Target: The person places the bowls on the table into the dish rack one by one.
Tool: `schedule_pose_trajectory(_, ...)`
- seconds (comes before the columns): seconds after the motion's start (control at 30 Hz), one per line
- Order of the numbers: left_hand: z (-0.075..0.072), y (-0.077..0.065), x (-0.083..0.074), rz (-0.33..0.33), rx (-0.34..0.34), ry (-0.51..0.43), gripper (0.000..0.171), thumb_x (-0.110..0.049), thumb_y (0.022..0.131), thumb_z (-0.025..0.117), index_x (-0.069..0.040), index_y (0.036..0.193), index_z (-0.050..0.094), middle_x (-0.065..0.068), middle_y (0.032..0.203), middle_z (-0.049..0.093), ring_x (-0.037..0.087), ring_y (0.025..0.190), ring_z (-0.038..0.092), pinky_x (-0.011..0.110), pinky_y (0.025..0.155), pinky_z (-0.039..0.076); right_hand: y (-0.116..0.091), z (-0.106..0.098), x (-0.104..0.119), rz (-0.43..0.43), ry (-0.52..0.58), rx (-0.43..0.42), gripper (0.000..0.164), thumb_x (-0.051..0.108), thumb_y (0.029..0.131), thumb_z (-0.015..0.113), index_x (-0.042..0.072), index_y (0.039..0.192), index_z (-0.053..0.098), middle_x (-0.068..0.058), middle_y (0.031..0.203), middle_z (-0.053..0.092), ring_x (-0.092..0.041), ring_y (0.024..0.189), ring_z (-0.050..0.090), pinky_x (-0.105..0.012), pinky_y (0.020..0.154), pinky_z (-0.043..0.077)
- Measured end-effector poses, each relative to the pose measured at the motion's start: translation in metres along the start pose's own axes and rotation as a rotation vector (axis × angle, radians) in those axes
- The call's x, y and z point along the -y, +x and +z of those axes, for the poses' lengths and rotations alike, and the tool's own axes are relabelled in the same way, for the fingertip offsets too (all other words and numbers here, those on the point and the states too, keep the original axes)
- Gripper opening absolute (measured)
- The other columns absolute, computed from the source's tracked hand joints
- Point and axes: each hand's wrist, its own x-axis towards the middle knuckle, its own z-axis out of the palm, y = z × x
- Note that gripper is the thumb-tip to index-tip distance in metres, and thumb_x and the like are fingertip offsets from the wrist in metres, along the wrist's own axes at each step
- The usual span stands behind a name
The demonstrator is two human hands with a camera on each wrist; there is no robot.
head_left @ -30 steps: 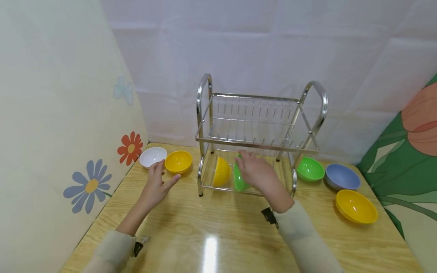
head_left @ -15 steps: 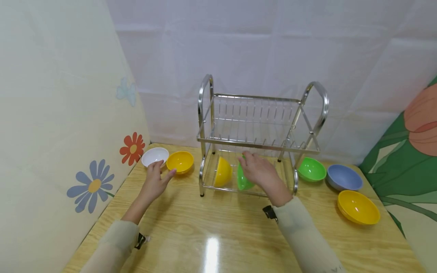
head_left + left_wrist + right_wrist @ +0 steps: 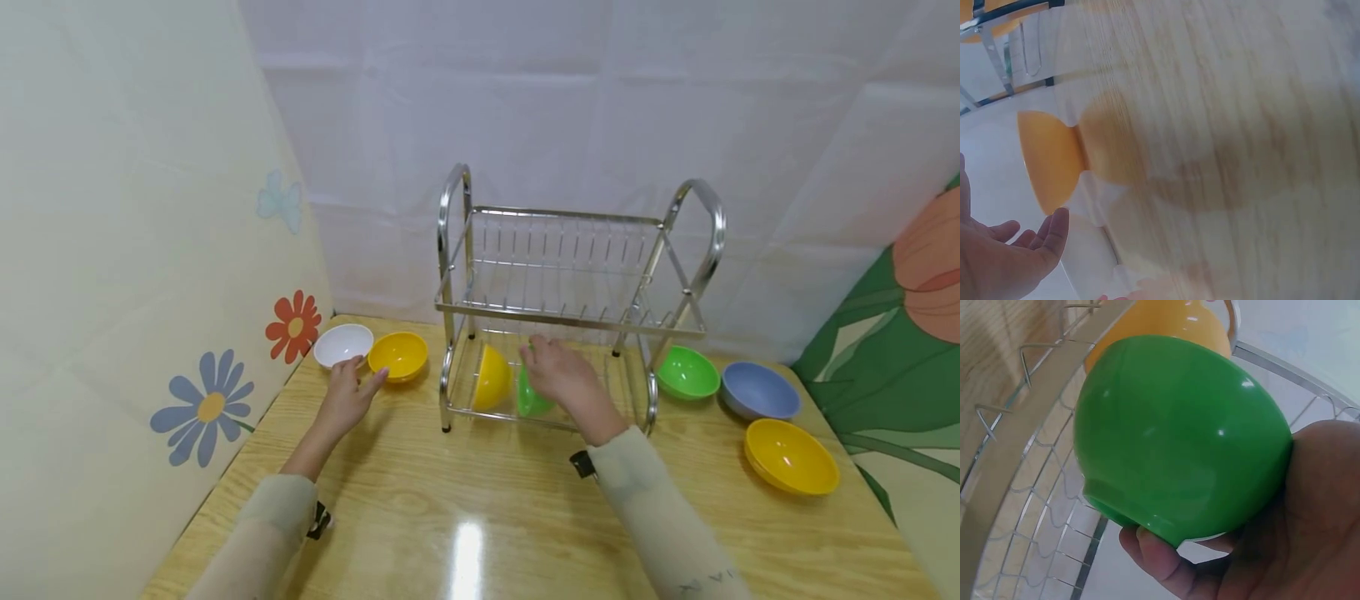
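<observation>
My right hand [image 3: 562,375] grips a green bowl [image 3: 1179,437] by its foot and rim, fingertips curled at the foot ring. The bowl stands on its side in the lower tier of a metal dish rack [image 3: 570,318]. Just left of it, a yellow bowl [image 3: 492,379] also stands on edge in that tier. My left hand [image 3: 347,402] has loosely bent, spread fingers and holds nothing. Its fingertips are close to a white bowl [image 3: 342,345] and a second yellow bowl [image 3: 1054,156], which sit upright on the table left of the rack.
Right of the rack sit a green bowl [image 3: 687,372], a blue bowl [image 3: 760,390] and a large yellow bowl [image 3: 791,456] on the wooden table [image 3: 420,517]. The rack's upper tier overhangs the right hand's fingers. A white cloth wall [image 3: 555,100] rises behind.
The green bowl in my right hand has moved slightly left toward the yellow bowl in the rack, after a small shift right. My left hand stays nearly still beside the bowls.
</observation>
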Motion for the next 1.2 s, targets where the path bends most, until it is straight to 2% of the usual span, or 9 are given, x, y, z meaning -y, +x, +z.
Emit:
schedule_pose_trajectory(0.03, 0.000, 0.001, 0.000, 0.000, 0.001, 0.006, 0.092, -0.061, 0.100, 0.049, 0.009, 0.154, 0.026, 0.034, 0.153, 0.023, 0.047, 0.127, 0.045, 0.059, 0.108, 0.042, 0.001, 0.001, 0.000, 0.001, -0.007, -0.002, 0.058, 0.044, 0.111, 0.023, 0.005, 0.152, 0.036, -0.023, 0.141, 0.054, -0.040, 0.116, 0.059, -0.057, 0.100, 0.050)
schedule_pose_trajectory(0.07, 0.001, 0.002, 0.001, -0.002, 0.001, 0.008, 0.091, -0.061, 0.100, 0.049, 0.009, 0.154, 0.027, 0.034, 0.152, 0.024, 0.046, 0.126, 0.045, 0.059, 0.108, 0.042, 0.003, 0.003, 0.000, 0.005, -0.011, 0.000, 0.058, 0.043, 0.111, 0.023, 0.005, 0.152, 0.037, -0.023, 0.140, 0.054, -0.039, 0.114, 0.061, -0.055, 0.096, 0.052)
schedule_pose_trajectory(0.2, 0.002, 0.004, 0.002, -0.006, 0.008, 0.031, 0.091, -0.061, 0.101, 0.047, 0.011, 0.153, 0.027, 0.035, 0.150, 0.028, 0.045, 0.125, 0.044, 0.060, 0.111, 0.038, 0.007, 0.008, 0.001, 0.026, -0.020, 0.011, 0.059, 0.045, 0.111, 0.022, 0.006, 0.152, 0.037, -0.022, 0.135, 0.057, -0.031, 0.092, 0.062, -0.047, 0.080, 0.057)
schedule_pose_trajectory(0.27, 0.003, 0.005, 0.002, -0.008, 0.011, 0.035, 0.091, -0.061, 0.101, 0.046, 0.012, 0.152, 0.028, 0.036, 0.148, 0.029, 0.044, 0.125, 0.044, 0.060, 0.112, 0.037, 0.008, 0.010, 0.002, 0.033, -0.025, 0.013, 0.060, 0.047, 0.110, 0.021, 0.007, 0.153, 0.037, -0.022, 0.135, 0.057, -0.030, 0.089, 0.061, -0.046, 0.076, 0.057)
schedule_pose_trajectory(0.43, 0.004, 0.007, 0.002, -0.024, 0.011, 0.034, 0.087, -0.057, 0.103, 0.048, 0.013, 0.152, 0.028, 0.036, 0.147, 0.030, 0.045, 0.125, 0.044, 0.060, 0.112, 0.037, 0.010, 0.016, 0.003, 0.027, -0.016, 0.014, 0.064, 0.049, 0.110, 0.019, 0.006, 0.155, 0.034, -0.025, 0.146, 0.049, -0.041, 0.117, 0.058, -0.056, 0.094, 0.053)
schedule_pose_trajectory(0.53, 0.006, 0.008, 0.002, -0.038, 0.014, 0.023, 0.085, -0.054, 0.103, 0.049, 0.013, 0.152, 0.028, 0.036, 0.148, 0.029, 0.046, 0.125, 0.044, 0.060, 0.113, 0.036, 0.010, 0.020, 0.004, 0.016, 0.000, 0.009, 0.064, 0.049, 0.110, 0.019, 0.004, 0.153, 0.035, -0.024, 0.148, 0.048, -0.044, 0.127, 0.053, -0.059, 0.103, 0.048)
schedule_pose_trajectory(0.77, 0.008, 0.011, 0.002, -0.054, 0.024, -0.001, 0.085, -0.053, 0.103, 0.051, 0.012, 0.153, 0.026, 0.035, 0.150, 0.025, 0.047, 0.132, 0.040, 0.060, 0.117, 0.031, 0.014, 0.026, 0.006, 0.011, 0.002, -0.004, 0.061, 0.047, 0.110, 0.020, 0.003, 0.145, 0.045, -0.022, 0.133, 0.058, -0.039, 0.112, 0.060, -0.055, 0.093, 0.053)
schedule_pose_trajectory(1.0, 0.011, 0.015, 0.004, -0.077, 0.024, -0.017, 0.087, -0.053, 0.102, 0.052, 0.012, 0.153, 0.024, 0.035, 0.151, 0.022, 0.047, 0.129, 0.042, 0.060, 0.116, 0.032, 0.017, 0.029, 0.007, 0.013, 0.014, -0.010, 0.065, 0.049, 0.110, 0.018, 0.004, 0.151, 0.040, -0.024, 0.145, 0.051, -0.044, 0.128, 0.053, -0.060, 0.106, 0.044)
schedule_pose_trajectory(1.2, 0.014, 0.021, 0.007, -0.074, 0.029, -0.006, 0.088, -0.051, 0.102, 0.054, 0.013, 0.153, 0.024, 0.035, 0.150, 0.023, 0.046, 0.130, 0.040, 0.059, 0.117, 0.032, 0.019, 0.030, 0.012, 0.026, 0.017, -0.012, 0.066, 0.051, 0.109, 0.019, 0.005, 0.153, 0.038, -0.024, 0.147, 0.050, -0.047, 0.128, 0.052, -0.062, 0.105, 0.045)
